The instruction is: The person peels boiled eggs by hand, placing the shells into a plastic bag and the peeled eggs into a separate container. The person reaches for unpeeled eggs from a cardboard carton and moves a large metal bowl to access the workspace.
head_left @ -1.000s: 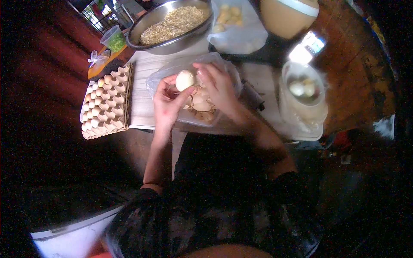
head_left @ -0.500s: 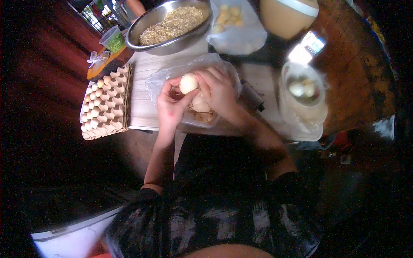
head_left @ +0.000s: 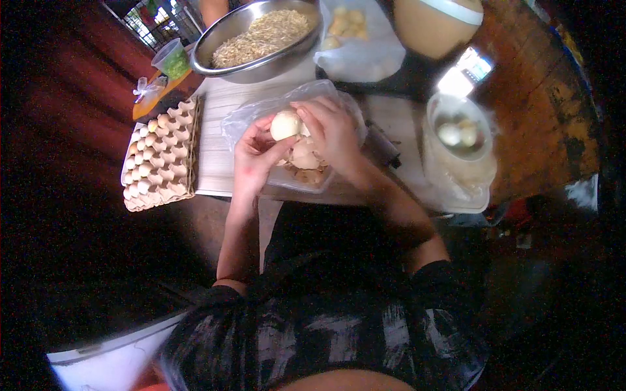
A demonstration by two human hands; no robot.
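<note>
A pale, smooth egg (head_left: 285,126) is between my two hands, above a container lined with clear plastic (head_left: 238,125). My left hand (head_left: 253,155) grips the egg from the left and below, thumb and fingers around it. My right hand (head_left: 331,133) is closed at the egg's right side, its fingertips at the egg. Below the hands, eggshell pieces (head_left: 305,156) lie in the container. Whether some shell is still on the egg's hidden side cannot be made out.
An egg tray (head_left: 173,159) partly filled with eggs stands left. Behind are a metal bowl of grain-like husks (head_left: 261,39), a bag of round yellowish items (head_left: 365,52) and a beige container (head_left: 438,26). Right: a bowl with eggs (head_left: 462,133) and a lit phone (head_left: 475,66).
The egg and my left hand have shifted slightly left. My right hand's fingers have moved along the egg's side, and more of the shell pieces below shows.
</note>
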